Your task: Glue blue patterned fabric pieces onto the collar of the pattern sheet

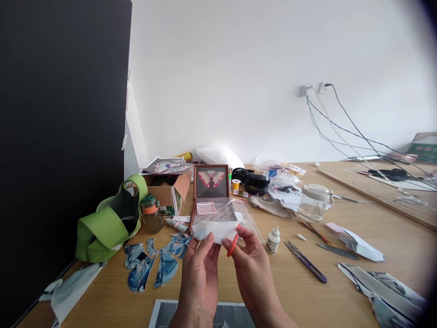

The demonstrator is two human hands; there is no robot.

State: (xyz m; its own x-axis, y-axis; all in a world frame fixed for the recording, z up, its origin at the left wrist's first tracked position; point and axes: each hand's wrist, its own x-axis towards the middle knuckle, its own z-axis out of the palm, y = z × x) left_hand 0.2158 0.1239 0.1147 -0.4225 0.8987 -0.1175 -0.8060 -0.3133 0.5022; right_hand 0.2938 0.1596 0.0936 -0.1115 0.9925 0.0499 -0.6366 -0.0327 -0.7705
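Over the middle of the table, my left hand [202, 264] pinches a white strip of cloth or paper [218, 228] between thumb and fingers. Small scissors with orange-red handles [232, 246] are in my right hand [254, 259], their thin tips pointing up at the strip's right end. Whether the blades touch the strip I cannot tell. Blue-and-white patterned cut pieces [166, 269] lie flat to the left of my hands. A grey printed sheet [157, 312] lies below my wrists, partly hidden by them.
Behind my hands stands an open frame with a butterfly design [211, 180]. To the right are a small white glue bottle [273, 240], purple-handled thread snips [306, 262] and a glass jug [314, 205]. A green bag [102, 232] and a lidded jar [152, 218] stand left.
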